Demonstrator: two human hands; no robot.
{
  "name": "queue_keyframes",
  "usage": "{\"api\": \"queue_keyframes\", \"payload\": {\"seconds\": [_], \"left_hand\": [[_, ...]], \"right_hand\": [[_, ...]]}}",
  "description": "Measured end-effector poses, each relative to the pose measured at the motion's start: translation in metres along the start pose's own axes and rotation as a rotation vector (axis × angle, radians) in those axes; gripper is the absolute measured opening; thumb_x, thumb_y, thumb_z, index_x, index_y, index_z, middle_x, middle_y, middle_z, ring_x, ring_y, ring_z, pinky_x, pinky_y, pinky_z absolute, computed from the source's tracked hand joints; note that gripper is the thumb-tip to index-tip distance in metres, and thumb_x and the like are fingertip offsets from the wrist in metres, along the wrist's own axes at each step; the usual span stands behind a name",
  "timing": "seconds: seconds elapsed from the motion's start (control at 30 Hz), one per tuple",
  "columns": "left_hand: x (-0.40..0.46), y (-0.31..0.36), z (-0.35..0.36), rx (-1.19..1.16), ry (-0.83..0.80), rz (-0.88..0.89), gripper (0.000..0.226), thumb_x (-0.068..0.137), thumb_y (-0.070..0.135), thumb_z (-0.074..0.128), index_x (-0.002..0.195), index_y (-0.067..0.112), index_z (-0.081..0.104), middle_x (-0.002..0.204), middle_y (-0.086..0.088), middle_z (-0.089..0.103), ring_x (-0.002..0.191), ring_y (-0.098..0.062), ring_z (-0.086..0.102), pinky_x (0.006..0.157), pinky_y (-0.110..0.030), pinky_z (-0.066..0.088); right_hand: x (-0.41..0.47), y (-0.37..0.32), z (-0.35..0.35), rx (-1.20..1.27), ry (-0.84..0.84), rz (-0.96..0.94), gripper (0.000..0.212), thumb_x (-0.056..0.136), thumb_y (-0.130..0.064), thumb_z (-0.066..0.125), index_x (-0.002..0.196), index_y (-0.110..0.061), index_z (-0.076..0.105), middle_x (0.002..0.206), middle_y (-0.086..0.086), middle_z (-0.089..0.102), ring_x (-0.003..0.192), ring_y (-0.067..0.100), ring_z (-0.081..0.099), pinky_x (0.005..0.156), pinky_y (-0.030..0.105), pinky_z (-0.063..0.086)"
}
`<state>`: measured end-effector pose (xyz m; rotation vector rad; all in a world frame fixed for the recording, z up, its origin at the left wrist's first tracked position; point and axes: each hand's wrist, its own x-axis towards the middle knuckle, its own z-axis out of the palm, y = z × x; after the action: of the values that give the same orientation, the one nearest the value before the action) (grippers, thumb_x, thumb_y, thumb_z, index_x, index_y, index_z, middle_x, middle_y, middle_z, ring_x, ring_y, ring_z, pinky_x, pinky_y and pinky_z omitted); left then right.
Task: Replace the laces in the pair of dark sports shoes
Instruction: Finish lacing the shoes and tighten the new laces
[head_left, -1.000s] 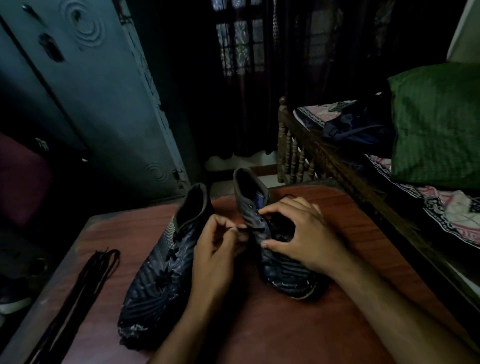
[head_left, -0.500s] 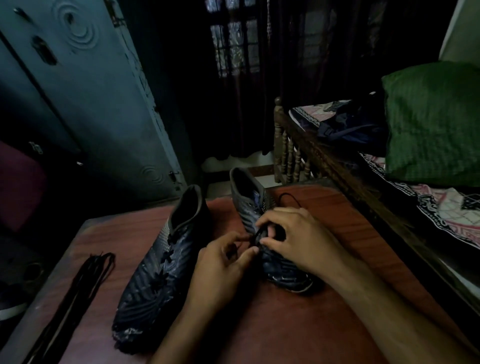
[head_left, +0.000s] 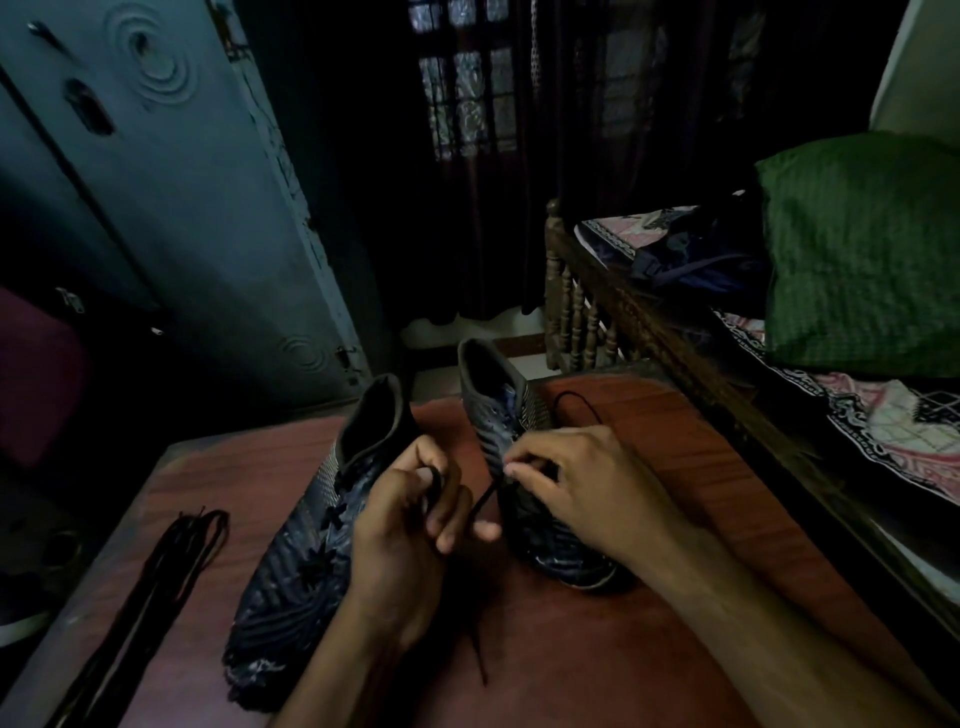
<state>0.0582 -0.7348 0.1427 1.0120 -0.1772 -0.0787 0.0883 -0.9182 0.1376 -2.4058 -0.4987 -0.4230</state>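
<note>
- The left hand (head_left: 410, 525) has its fingers curled round a thin black lace (head_left: 480, 506), which runs taut to the right-hand dark patterned sports shoe (head_left: 524, 467).
- The right hand (head_left: 582, 483) rests on that shoe, fingertips pinching at the eyelets (the exact grip is too dim to tell).
- The other dark shoe (head_left: 306, 545) lies just left, on the reddish-brown wooden table (head_left: 597, 665).
- A bundle of spare black laces (head_left: 156, 587) lies near the table's left edge.
</note>
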Motion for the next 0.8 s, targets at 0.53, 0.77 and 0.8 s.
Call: {"api": "queue_keyframes", "payload": {"seconds": [0.53,0.77,0.8], "left_hand": [[0.009,-0.026,-0.010,0.863,-0.083,0.238,0.039,0.096,-0.009,0.052,0.118,0.019,0.069,0.110,0.000,0.074,0.104,-0.020,0.070,0.090,-0.042,0.057],[0.008,-0.025,-0.015,0.739,-0.062,0.374,0.019,0.092,0.004,0.055,0.100,0.015,0.067,0.094,-0.005,0.068,0.090,-0.026,0.066,0.077,-0.043,0.051],[0.008,-0.025,-0.015,0.650,-0.023,0.328,0.019,0.094,-0.001,0.054,0.103,0.011,0.066,0.095,-0.013,0.067,0.090,-0.032,0.065,0.077,-0.047,0.050]], "right_hand": [[-0.006,-0.024,0.009,0.225,0.116,-0.198,0.012,0.100,-0.032,0.055,0.103,-0.024,0.063,0.094,-0.011,0.067,0.084,0.005,0.065,0.069,0.035,0.055],[-0.013,-0.041,0.019,0.316,0.134,-0.354,0.010,0.096,-0.012,0.065,0.102,-0.006,0.069,0.105,0.000,0.068,0.102,0.006,0.063,0.091,0.015,0.046],[-0.013,-0.039,0.016,0.318,0.177,-0.325,0.010,0.094,-0.012,0.068,0.103,-0.008,0.070,0.104,-0.002,0.069,0.100,0.002,0.063,0.088,0.012,0.045]]}}
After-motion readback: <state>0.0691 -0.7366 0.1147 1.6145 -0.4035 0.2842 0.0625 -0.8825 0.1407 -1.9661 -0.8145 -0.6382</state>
